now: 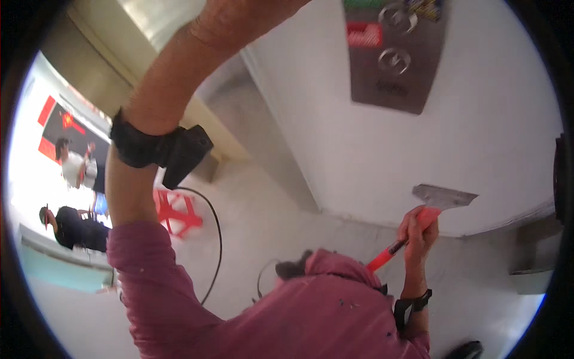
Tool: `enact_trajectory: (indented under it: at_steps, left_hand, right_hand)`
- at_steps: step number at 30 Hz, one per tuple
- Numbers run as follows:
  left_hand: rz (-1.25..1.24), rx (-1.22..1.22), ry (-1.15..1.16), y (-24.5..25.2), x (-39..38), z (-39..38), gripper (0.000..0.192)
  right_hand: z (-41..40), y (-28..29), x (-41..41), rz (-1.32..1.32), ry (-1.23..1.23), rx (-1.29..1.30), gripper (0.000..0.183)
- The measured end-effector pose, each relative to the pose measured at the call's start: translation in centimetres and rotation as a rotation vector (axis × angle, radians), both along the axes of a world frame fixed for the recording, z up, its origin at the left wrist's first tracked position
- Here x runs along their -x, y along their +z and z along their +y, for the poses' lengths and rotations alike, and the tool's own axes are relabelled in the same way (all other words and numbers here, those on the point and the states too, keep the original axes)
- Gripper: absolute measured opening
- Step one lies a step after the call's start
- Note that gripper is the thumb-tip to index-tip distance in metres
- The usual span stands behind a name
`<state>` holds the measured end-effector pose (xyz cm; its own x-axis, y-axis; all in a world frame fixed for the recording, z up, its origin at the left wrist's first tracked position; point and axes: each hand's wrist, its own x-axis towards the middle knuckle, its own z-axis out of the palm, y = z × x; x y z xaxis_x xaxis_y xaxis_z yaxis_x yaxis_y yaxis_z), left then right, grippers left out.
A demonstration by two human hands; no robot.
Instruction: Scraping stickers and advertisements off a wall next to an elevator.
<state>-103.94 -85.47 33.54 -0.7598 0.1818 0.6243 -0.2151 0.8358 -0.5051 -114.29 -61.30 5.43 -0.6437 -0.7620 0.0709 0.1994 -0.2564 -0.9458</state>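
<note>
My right hand grips the red handle of a wide-bladed scraper, low beside a white wall-like surface. The scraper's flat metal blade points up and away from me; whether it touches the white surface, I cannot tell. At the top edge, only the wrist and part of my left hand show, raised high, with the fingers cut off from view. Black straps circle both forearms, and the left one carries a black device.
A grey panel with two round metal fittings and stickers is on the white surface. A red plastic stool stands on the pale floor, near a black cable. Two people are at the far left.
</note>
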Motion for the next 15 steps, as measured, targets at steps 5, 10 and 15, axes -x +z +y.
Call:
enact_trajectory:
  at_steps: [5, 10, 15]
  left_hand:
    - [-0.098, -0.389, -0.112, -8.4, -0.3, 1.2, 0.012]
    - [-0.095, -1.036, 0.054, -14.9, -1.8, 3.2, 0.012]
    - [0.171, -1.449, 0.145, -22.0, -5.4, 6.9, 0.009]
  right_hand:
    - [-1.3, -1.7, 4.8, -0.077, -0.015, 0.023, 0.004]
    - [-3.3, -0.7, 9.2, 0.023, 0.175, -0.070, 0.004]
    - [-4.4, 2.3, 8.3, 0.110, 0.282, -0.097, 0.003]
